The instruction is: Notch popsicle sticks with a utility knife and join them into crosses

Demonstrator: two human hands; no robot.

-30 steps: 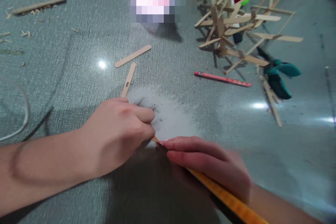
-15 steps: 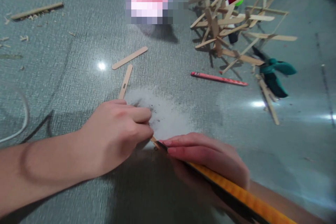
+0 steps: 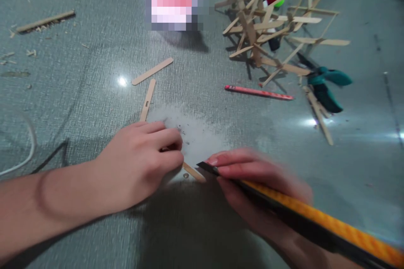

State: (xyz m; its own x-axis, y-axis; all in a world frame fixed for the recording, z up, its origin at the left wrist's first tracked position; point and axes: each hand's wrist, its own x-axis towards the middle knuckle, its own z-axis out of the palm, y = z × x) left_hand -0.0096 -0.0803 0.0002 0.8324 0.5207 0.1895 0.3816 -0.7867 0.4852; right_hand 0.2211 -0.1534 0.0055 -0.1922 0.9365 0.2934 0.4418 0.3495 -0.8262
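Note:
My left hand (image 3: 148,164) is closed over a wooden craft stick (image 3: 194,172), pressing it to the table; one end of the stick sticks out to the right of the fingers. A yellow and black utility knife (image 3: 284,201) is gripped in my right hand (image 3: 259,176), its dark blade pointing left, just above and right of the stick's end, apart from it. Beyond my left knuckles lies a second craft stick (image 3: 148,96) with a small rectangular slot cut in it. Another plain craft stick (image 3: 152,71) rests farther up.
A structure of joined craft sticks (image 3: 257,25) stands at the back right. Near it lie a pink pencil (image 3: 259,92) and green-handled pliers or cutters (image 3: 326,86). White powder-like patch (image 3: 202,134) spreads beyond my hands. A white cable (image 3: 30,143) curves at left; shavings surround a stick (image 3: 46,22).
My right hand has drawn the knife back to the right, off the stick, baring the stick's end. The left hand keeps its hold. The view has shifted slightly.

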